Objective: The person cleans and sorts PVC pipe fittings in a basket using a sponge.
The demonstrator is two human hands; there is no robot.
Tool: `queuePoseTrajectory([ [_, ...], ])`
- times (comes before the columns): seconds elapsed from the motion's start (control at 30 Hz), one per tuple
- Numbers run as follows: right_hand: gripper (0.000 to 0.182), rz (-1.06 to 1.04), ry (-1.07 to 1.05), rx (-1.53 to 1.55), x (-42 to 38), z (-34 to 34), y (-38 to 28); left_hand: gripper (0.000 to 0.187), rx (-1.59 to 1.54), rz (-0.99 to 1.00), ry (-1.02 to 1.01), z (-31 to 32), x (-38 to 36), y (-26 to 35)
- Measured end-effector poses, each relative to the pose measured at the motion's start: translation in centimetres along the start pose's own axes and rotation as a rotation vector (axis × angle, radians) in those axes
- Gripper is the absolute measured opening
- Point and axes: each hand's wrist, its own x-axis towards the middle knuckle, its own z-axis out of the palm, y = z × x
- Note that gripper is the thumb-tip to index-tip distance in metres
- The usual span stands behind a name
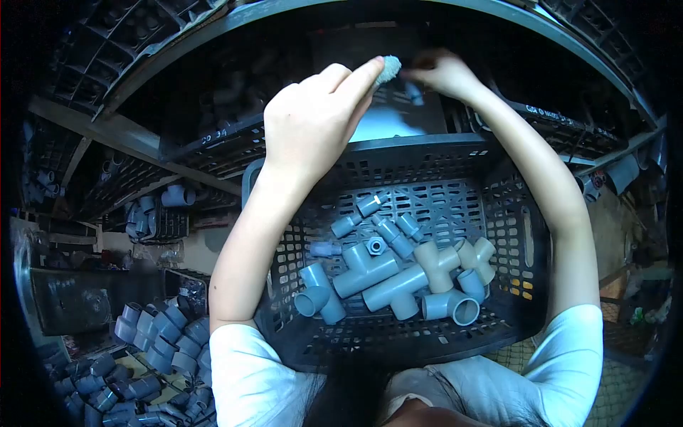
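My left hand [320, 114] is raised above the far edge of a black plastic crate [427, 145], its fingers closed on a pale fuzzy cloth [388, 71]. To its right, my right hand [448, 75] is raised too, with its fingers blurred in shadow. A small blue-grey fitting [414, 92] shows just below those fingers; whether they hold it is unclear. Inside the crate lie several grey pipe fittings, among them a T-shaped one [365, 270], a beige one [435, 265] and an elbow with its round opening up [466, 311].
Stacked grey fittings [163, 334] fill the lower left. Dark racks with a metal beam [107, 132] run along the left and top. A lit pale surface [388, 122] lies behind the crate. More fittings [178, 195] sit on the left shelf.
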Motion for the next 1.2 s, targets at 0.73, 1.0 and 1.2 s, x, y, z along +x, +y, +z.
queuePoseTrajectory([
  [0.73,0.043,-0.268,-0.104,-0.252,7.0,8.0,5.0,0.034,-0.094,-0.163,-0.053,0.1,-1.1,-0.6],
  [1.0,0.050,-0.237,-0.068,-0.196,7.1,7.1,4.4,0.030,-0.135,-0.195,-0.083,0.7,-1.1,-0.7],
  [1.2,0.040,-0.205,0.180,-0.152,5.7,4.4,2.8,0.034,-0.237,-0.290,0.054,1.8,-1.4,-2.0],
])
